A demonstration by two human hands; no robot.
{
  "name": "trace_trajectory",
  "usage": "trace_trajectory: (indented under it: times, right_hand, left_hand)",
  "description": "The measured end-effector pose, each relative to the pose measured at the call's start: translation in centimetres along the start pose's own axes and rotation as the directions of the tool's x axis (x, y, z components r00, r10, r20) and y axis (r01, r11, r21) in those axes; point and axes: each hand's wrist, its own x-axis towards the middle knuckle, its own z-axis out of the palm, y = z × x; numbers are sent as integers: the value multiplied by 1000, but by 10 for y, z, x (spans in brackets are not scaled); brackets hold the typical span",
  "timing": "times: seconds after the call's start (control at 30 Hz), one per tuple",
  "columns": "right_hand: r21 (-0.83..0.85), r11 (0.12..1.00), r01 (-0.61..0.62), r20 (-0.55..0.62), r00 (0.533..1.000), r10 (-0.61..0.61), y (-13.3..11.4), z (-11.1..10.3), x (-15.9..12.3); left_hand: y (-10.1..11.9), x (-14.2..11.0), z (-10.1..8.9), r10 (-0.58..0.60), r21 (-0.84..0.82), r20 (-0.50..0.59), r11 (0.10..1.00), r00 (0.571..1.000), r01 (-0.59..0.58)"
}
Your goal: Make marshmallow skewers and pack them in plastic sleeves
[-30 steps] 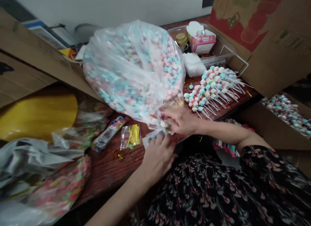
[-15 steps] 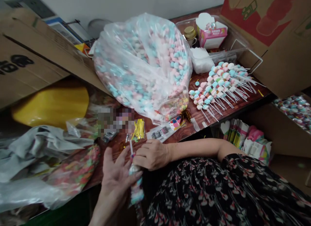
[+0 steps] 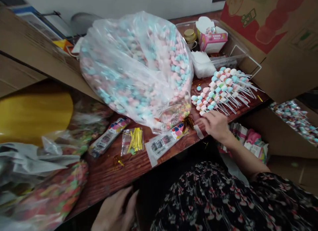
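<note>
The right hand (image 3: 216, 125) reaches in from the lower right with its fingers loosely extended, not clenched, and no held item shows; its fingertips (image 3: 205, 114) sit at the lower end of a fanned rows of pastel pink and blue candy skewers on thin white sticks (image 3: 221, 90), touching or just beside them. The left hand (image 3: 114, 211) sits at the bottom edge of the frame, below the table edge and partly cut off, so I cannot tell whether it grasps anything. The skewers lie on a reddish-brown wood-grain table (image 3: 111, 178), right of centre. Just left of them slumps a large clear plastic bag of pink and blue candies (image 3: 136, 72). Along the table's near edge lie a white printed packet (image 3: 164, 146), a small clear packet of yellow twist ties (image 3: 132, 141), and a tuft of gold tinsel (image 3: 188, 121). At the top right, a clear plastic tray (image 3: 182, 29) holds a gold-lidded jar (image 3: 190, 37) and a pink-and-white paper box (image 3: 212, 39). A brown cardboard box (image 3: 293, 121) at the right edge holds more candy skewers. A black floral garment (image 3: 211, 198) fills the bottom of the frame.
</note>
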Motion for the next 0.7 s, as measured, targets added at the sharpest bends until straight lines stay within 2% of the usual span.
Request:
trace_trajectory:
  times: [0.03,0.07,0.1,0.13,0.17,0.27,0.37,0.5,0.6,0.7]
  right_hand:
    - [-86,994,-71,4,997,71,13,-3,-3]
    - [-155,980,-127,10,991,130,22,-5,-7]
    - [-211,963,-166,23,984,175,26,-5,-9]
    - [-250,949,-193,40,977,209,28,-4,-12]
    - [-273,939,-210,61,970,235,27,-2,-13]
    - [-296,926,-235,120,952,280,21,6,-13]
    - [-288,925,-248,142,944,297,21,13,-11]
    - [-226,940,-256,109,952,286,27,23,-12]
    - [-113,951,-288,2,957,290,28,28,-16]
    - [31,959,-282,-115,952,283,30,19,-19]
  left_hand:
    - [23,23,5,171,-16,-84,985,982,-173]
    - [47,46,9,298,3,-168,953,940,-302]
    - [69,70,14,411,36,-194,910,891,-412]
    - [90,92,19,494,74,-176,869,852,-489]
    - [107,111,23,540,106,-122,842,833,-530]
    - [136,146,34,541,169,44,825,840,-540]
    - [140,151,43,492,224,117,833,863,-506]
    - [134,143,52,485,249,127,829,865,-501]
    - [126,142,59,543,257,33,806,839,-533]
    - [117,145,67,614,219,-141,784,776,-580]
